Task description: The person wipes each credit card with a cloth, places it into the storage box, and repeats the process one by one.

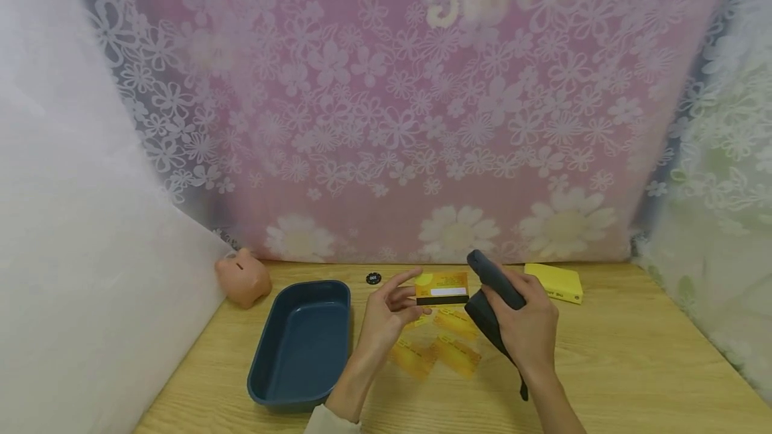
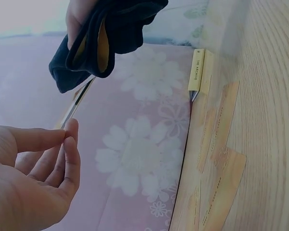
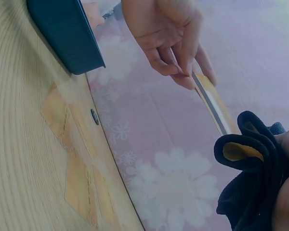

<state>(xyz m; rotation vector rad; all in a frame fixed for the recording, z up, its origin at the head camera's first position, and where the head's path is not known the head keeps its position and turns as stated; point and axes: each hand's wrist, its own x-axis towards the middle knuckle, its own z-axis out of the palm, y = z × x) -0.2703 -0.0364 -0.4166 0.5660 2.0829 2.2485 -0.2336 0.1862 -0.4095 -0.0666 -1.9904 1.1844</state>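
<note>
My left hand [image 1: 386,317] pinches a yellow card [image 1: 441,280] by its left end, above the table. A black stripe and a white strip show on the card's face. My right hand [image 1: 531,320] grips a bunched dark cloth [image 1: 487,320] just right of the card. Folds of the cloth [image 3: 250,163] show a mustard-coloured inside in the right wrist view. The card's far end [image 2: 85,89] meets the cloth's edge in the left wrist view; whether they touch I cannot tell. Several similar yellow cards [image 1: 456,355] lie on the table beneath my hands.
A dark blue tray [image 1: 301,347] stands left of my left hand. Behind it at the left is an orange piggy bank [image 1: 243,278]. A black chip [image 1: 374,278] lies near the back edge. At the back right rests a yellow book-shaped block [image 1: 553,281].
</note>
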